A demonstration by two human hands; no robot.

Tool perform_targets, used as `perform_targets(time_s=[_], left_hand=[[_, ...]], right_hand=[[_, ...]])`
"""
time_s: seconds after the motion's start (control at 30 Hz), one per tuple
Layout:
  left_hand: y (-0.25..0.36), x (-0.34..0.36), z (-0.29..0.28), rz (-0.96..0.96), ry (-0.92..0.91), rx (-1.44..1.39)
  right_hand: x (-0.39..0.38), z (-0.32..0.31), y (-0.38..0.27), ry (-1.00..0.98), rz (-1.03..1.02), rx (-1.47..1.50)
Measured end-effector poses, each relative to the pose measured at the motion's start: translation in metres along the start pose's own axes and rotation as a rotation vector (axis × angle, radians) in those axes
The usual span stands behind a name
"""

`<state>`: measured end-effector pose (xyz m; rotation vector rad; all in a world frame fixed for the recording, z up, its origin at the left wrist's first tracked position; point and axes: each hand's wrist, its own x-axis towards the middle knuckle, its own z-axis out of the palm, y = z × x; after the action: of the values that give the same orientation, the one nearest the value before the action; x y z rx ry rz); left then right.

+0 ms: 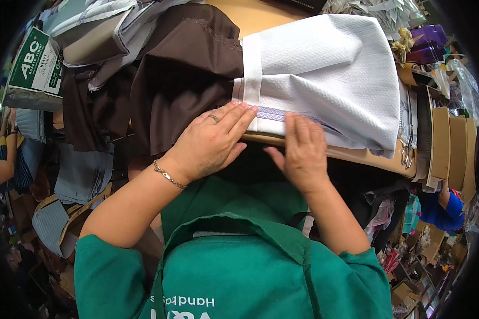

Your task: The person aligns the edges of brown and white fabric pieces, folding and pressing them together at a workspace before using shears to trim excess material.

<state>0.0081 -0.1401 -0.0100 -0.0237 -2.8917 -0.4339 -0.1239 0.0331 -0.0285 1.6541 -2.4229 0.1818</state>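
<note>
left hand [210,141] flat, fingers spread, pressing near hem of white cloth [324,69] beside brown cloth [186,69] | right hand [302,149] flat on same patterned hem, holding nothing | cloth lies far of both hands on tan surface [367,155] | scissors [407,151] right

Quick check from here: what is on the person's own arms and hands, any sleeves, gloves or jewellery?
No gloves. The left hand has a ring on one finger and a silver chain bracelet at the wrist. The right hand shows no jewellery. Both forearms are bare, coming out of short green sleeves of a green top.
</note>
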Motion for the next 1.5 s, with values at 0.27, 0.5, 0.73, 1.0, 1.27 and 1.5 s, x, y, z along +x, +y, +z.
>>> perform_targets(time_s=[0.27,0.5,0.73,1.0,1.27,1.5], left_hand=[[0.05,0.032,-0.009,-0.142,-0.125,0.188],[0.059,0.024,0.044,-0.195,0.088,0.163],[0.031,-0.012,0.021,-0.171,0.045,0.211],[0.023,-0.009,0.006,-0.134,0.034,0.108],[0.013,-0.011,-0.022,-0.135,0.401,0.009],[0.009,0.02,-0.004,-0.107,0.311,0.138]], right_hand=[[-0.016,-0.011,0.02,-0.065,0.126,-0.135],[-0.021,-0.007,0.021,-0.044,0.136,-0.1],[-0.027,-0.006,0.023,-0.055,0.147,-0.061],[-0.026,-0.009,0.029,-0.025,0.154,0.077],[-0.042,-0.042,0.04,0.341,0.172,0.31],[-0.048,-0.063,0.072,0.571,0.226,0.088]])
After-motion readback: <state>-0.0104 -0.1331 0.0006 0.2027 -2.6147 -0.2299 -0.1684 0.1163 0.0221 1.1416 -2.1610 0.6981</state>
